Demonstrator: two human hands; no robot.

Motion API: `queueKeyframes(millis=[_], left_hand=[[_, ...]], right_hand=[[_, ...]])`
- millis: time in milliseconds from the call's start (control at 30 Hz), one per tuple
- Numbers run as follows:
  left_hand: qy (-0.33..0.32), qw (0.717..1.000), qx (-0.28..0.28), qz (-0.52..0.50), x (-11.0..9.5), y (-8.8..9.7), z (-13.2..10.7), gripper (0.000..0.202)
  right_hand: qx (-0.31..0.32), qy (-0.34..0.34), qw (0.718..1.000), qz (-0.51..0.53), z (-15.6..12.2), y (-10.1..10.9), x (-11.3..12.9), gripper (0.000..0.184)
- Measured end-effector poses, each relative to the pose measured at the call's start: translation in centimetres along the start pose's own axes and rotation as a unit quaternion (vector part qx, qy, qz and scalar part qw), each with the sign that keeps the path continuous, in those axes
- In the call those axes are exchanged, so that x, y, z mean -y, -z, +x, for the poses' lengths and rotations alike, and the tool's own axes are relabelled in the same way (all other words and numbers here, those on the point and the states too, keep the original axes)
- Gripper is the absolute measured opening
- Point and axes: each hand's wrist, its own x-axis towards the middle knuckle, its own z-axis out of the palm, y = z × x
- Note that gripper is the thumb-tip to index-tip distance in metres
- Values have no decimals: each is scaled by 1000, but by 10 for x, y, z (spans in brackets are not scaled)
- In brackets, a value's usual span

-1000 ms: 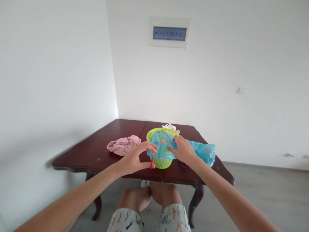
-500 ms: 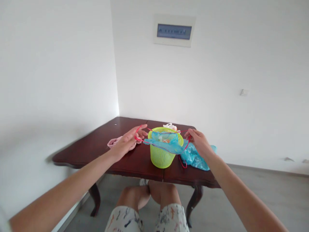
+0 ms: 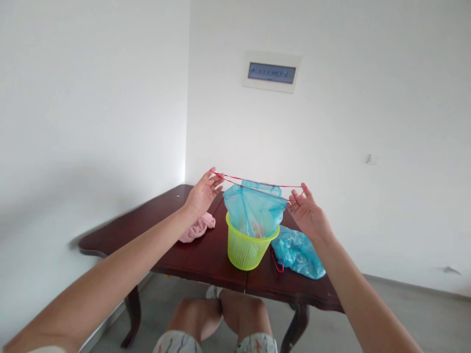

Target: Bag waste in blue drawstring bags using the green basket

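Observation:
A translucent blue plastic bag (image 3: pixel 253 208) rises out of a lime-green perforated basket (image 3: pixel 247 252), its lower part still inside the rim. Something pale shows dimly through the bag; I cannot make out what. The bag's red drawstring (image 3: pixel 281 186) is stretched nearly level between my two hands. At its left end, my left hand (image 3: pixel 203 194) has the string hooked over the fingers. My right hand (image 3: pixel 309 215) holds the other end looped about its raised fingers, just right of the bag's mouth.
A crumpled blue bag (image 3: pixel 300 255) with a red drawstring lies right of the basket. Bunched pink cloth (image 3: pixel 198 229) sits to the left, partly behind my left forearm. The dark wooden table (image 3: pixel 206 260) meets white walls; my knees are at its front edge.
Both hands have risen and spread apart, pulling the drawstring taut. The bag's upper part has come up out of the basket. The view has tilted slightly upward.

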Motion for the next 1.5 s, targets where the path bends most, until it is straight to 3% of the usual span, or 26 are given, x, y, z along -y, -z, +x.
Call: queueKeyframes(millis=[67, 167, 233, 300, 367, 467, 533, 633, 733, 800, 867, 933, 1000, 1067, 1200, 1267, 1333, 1500], left_hand=[[7, 1000, 2, -29, 5, 1, -4, 54], [24, 998, 41, -49, 14, -4, -11, 74], [23, 996, 75, -47, 21, -13, -13, 89], [6, 994, 101, -35, 26, -23, -14, 100], [-18, 993, 112, -22, 30, -33, -14, 103], [-41, 991, 126, -13, 34, -43, -16, 98], [-64, 989, 132, 14, 37, -47, -19, 92], [-121, 975, 130, 132, 39, -55, -25, 78], [-223, 918, 105, 311, 34, -70, -32, 60], [-295, 851, 91, 424, 27, -81, -40, 56], [-333, 796, 92, 497, 15, -88, -49, 56], [-337, 777, 97, 523, 2, -88, -61, 55], [-322, 787, 94, 517, -10, -81, -71, 51], [-301, 818, 96, 481, -20, -68, -78, 51], [-264, 879, 164, 362, -26, -47, -74, 60], [-239, 888, 219, 327, -25, -50, -69, 66], [-202, 881, 276, 328, -24, -65, -67, 75], [-113, 815, 368, 434, -7, -120, -71, 96]], right_hand=[[-20, -5, 1000, 0, -3, 1, -9, 79], [-25, -7, 999, -21, -6, 3, -26, 114], [-29, 12, 998, -58, -7, 0, -35, 124], [-40, 30, 993, -111, -7, -6, -41, 119], [-55, 34, 985, -162, -5, -14, -42, 103], [-65, 14, 976, -205, -2, -26, -40, 80], [-57, 4, 974, -221, 0, -33, -38, 75], [-45, 37, 957, -286, 3, -42, -37, 66], [-24, 68, 933, -351, 2, -54, -38, 41], [-20, 51, 947, -316, -4, -61, -36, 25], [-31, 4, 973, -231, -14, -62, -30, 25], [-39, -55, 986, -151, -28, -58, -17, 26], [-36, -97, 990, -101, -42, -48, 0, 18], [-32, -109, 990, -84, -54, -37, 17, 13], [-44, -37, 980, -189, -69, -28, 36, 22], [-36, 46, 948, -313, -73, -34, 39, 27], [1, 134, 885, -447, -77, -48, 40, 30], [186, 307, 653, -667, -88, -100, 43, 22]])
